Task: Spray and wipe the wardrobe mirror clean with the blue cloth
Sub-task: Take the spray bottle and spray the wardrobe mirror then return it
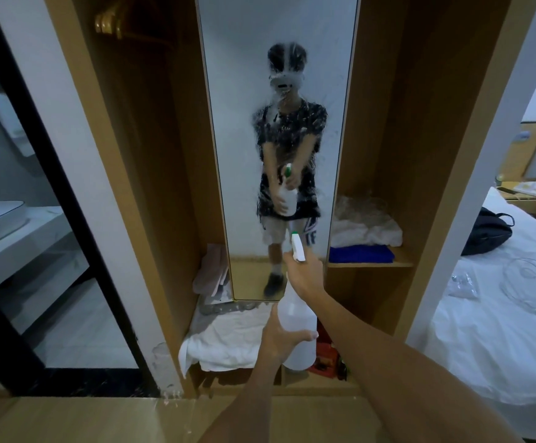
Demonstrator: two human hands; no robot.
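The tall wardrobe mirror (234, 148) stands in the middle of the wooden wardrobe, its surface covered with spray droplets over my reflection. I hold a white spray bottle (297, 334) with a green nozzle tip pointed at the glass. My left hand (279, 342) wraps the bottle's body from the left. My right hand (303, 273) grips the neck and trigger head. The blue cloth (361, 254) lies folded on the shelf right of the mirror, under white linen, and neither hand touches it.
White towels (228, 337) lie on the wardrobe floor below the mirror, red items (326, 353) beside them. White linen (365, 225) sits on the right shelf. A bed (500, 330) with a black bag (487, 231) is at right. A glass bathroom door (36, 251) is at left.
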